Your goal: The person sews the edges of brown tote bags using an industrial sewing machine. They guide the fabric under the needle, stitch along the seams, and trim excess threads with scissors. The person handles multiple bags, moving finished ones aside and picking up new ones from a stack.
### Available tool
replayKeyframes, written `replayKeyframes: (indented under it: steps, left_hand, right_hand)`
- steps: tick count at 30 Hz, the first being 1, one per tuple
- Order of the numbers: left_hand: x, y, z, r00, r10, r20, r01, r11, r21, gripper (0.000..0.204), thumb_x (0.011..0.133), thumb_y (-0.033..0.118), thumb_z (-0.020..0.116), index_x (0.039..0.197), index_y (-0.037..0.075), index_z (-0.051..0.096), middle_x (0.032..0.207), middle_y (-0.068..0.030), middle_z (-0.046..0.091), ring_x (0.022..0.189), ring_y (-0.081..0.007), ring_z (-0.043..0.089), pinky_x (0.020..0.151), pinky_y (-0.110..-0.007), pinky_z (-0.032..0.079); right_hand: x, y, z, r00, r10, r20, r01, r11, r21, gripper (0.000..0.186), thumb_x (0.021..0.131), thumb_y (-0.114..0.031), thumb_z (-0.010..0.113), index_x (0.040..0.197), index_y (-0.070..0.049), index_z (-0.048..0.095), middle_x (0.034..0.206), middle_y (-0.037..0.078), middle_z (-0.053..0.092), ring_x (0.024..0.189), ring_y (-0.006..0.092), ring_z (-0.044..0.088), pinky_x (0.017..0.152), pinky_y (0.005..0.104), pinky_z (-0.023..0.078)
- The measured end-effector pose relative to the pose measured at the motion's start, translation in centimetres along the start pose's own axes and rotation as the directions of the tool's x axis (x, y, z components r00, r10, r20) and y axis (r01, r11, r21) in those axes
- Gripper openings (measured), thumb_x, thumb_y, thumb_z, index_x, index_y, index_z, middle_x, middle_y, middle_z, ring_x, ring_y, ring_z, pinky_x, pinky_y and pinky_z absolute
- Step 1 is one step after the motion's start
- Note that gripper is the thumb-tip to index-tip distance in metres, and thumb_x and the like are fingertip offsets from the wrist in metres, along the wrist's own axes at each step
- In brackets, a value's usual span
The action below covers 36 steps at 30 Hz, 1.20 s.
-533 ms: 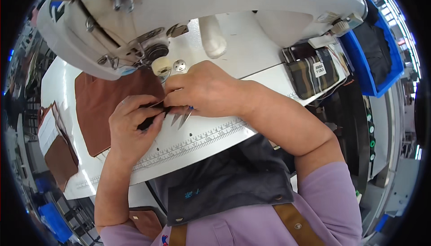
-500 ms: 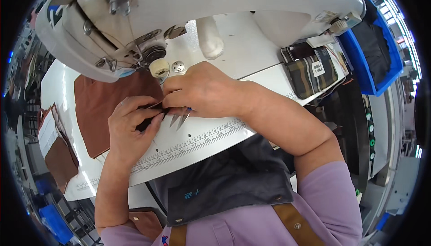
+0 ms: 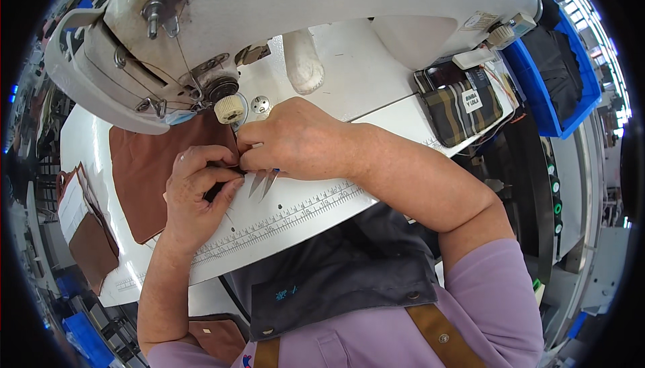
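Observation:
A brown fabric panel (image 3: 144,180) lies on the white table under the sewing machine's head. At its right edge, my left hand (image 3: 195,190) pinches a dark strip of the fabric between thumb and fingers. My right hand (image 3: 299,141) is closed, its thumb and fingertips meeting at the same edge close to the left fingertips. From beneath the right palm stick out the two metal blades of thread snips (image 3: 263,184), slightly apart; their handle is hidden by the hand. What exactly sits between the right fingertips is too small to make out.
The sewing machine (image 3: 269,5) stands over the far side, its cream knob (image 3: 229,109) just beyond my hands. A printed ruler (image 3: 289,220) runs along the near edge. Brown pieces (image 3: 94,250) lie at left, a plaid pouch (image 3: 463,109) at right, near a blue bin (image 3: 584,109).
The view has shifted slightly. Both hands stay close together at the fabric edge, and the left fingers have curled in more. The snips still show under the right hand.

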<state>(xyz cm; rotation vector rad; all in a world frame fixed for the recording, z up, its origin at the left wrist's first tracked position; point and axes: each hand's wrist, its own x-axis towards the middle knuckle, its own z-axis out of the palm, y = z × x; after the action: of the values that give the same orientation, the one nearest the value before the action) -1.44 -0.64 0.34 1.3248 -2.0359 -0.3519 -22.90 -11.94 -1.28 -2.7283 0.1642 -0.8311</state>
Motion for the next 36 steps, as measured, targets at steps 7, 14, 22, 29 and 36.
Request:
replayKeyframes:
  steps: [7,14,22,29,36]
  left_hand:
    - [0.0,0.8,0.1,0.998,-0.049,-0.043,0.048,0.999,-0.008,0.023,0.069,0.002,0.086,0.09,0.005,0.078,0.107,-0.006,0.068,0.092,-0.0227,0.07,0.079,-0.033,0.058]
    - [-0.3,0.9,0.2,0.998,-0.005,-0.063,0.011,0.996,0.094,0.024,0.068,0.001,0.085,0.089,0.003,0.075,0.107,-0.0081,0.069,0.089,-0.0245,0.072,0.078,-0.033,0.06]
    - [-0.5,0.1,0.1,0.994,0.033,-0.1,-0.028,0.998,0.055,0.019,0.07,-0.004,0.08,0.085,0.006,0.072,0.104,-0.0039,0.07,0.087,-0.0232,0.069,0.073,-0.035,0.055]
    - [-0.3,0.4,0.2,0.976,0.171,-0.136,-0.138,0.964,0.226,0.022,0.066,0.001,0.083,0.082,0.009,0.072,0.098,-0.0003,0.068,0.088,-0.0224,0.066,0.076,-0.038,0.05]
    - [0.5,0.5,0.3,0.925,0.35,-0.148,-0.295,0.907,0.301,0.026,0.062,0.002,0.086,0.081,0.008,0.071,0.094,-0.0026,0.07,0.083,-0.0224,0.069,0.077,-0.036,0.055]
  right_hand:
    - [-0.1,0.0,0.1,1.0,-0.002,-0.003,0.002,1.0,-0.027,0.008,0.08,-0.021,0.073,0.085,-0.015,0.073,0.088,0.0,0.064,0.076,0.0216,0.07,0.065,0.0398,0.055]
    - [0.1,-0.1,0.2,1.0,0.024,-0.008,-0.024,1.0,-0.004,0.013,0.078,-0.021,0.076,0.088,-0.014,0.072,0.087,0.001,0.064,0.076,0.0244,0.07,0.065,0.0401,0.055]
    - [0.3,0.0,0.5,0.994,-0.003,-0.105,0.009,0.999,0.053,0.013,0.077,-0.018,0.077,0.086,-0.013,0.069,0.088,0.001,0.063,0.074,0.0249,0.069,0.063,0.0402,0.055]
    - [0.9,-0.3,0.8,0.989,-0.108,-0.104,0.09,0.982,-0.167,0.003,0.078,-0.018,0.069,0.078,-0.015,0.068,0.084,-0.002,0.06,0.072,0.0183,0.067,0.059,0.0369,0.054]
    - [0.9,-0.1,0.7,0.968,-0.17,-0.187,0.143,0.978,-0.15,0.01,0.073,-0.017,0.07,0.077,-0.015,0.062,0.081,-0.004,0.056,0.072,0.0137,0.064,0.058,0.0334,0.052]
